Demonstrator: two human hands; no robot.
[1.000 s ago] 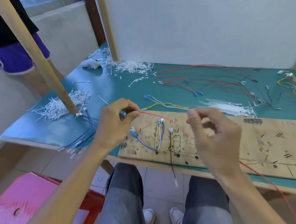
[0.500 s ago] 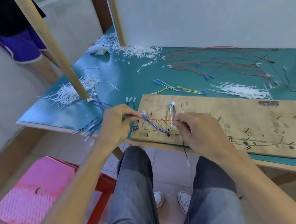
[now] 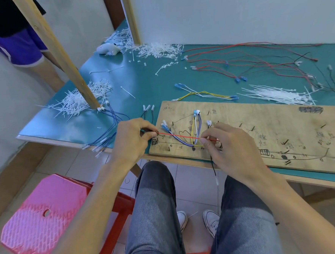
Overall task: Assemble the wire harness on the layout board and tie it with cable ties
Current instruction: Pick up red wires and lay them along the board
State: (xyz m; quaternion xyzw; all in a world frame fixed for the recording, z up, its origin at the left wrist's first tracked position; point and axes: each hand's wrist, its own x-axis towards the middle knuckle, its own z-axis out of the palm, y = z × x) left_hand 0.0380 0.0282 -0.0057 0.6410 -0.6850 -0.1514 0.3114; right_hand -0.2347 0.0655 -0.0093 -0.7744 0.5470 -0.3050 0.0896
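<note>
- Stretching a red wire (image 3: 179,135) taut across the left end of the plywood layout board (image 3: 269,129), that's the step right now, I'd say routing one more lead into the harness.
- Left hand (image 3: 132,140) pinches the wire's end just off the board's left edge; right hand (image 3: 230,148) pinches it further along, low over the board.
- It crosses the purple, yellow and white wires (image 3: 196,129) already looped around the nails, blue connectors (image 3: 164,128) near the left end.
- Next move probably calls for dropping it between the right nails without dislodging those loops.
- Half a second ago both hands sat about the same, barely changed; a second ago they were lifted higher off the board.
- Loose cable ties (image 3: 275,94) wait on the green table (image 3: 153,88) behind, untouched so far.
</note>
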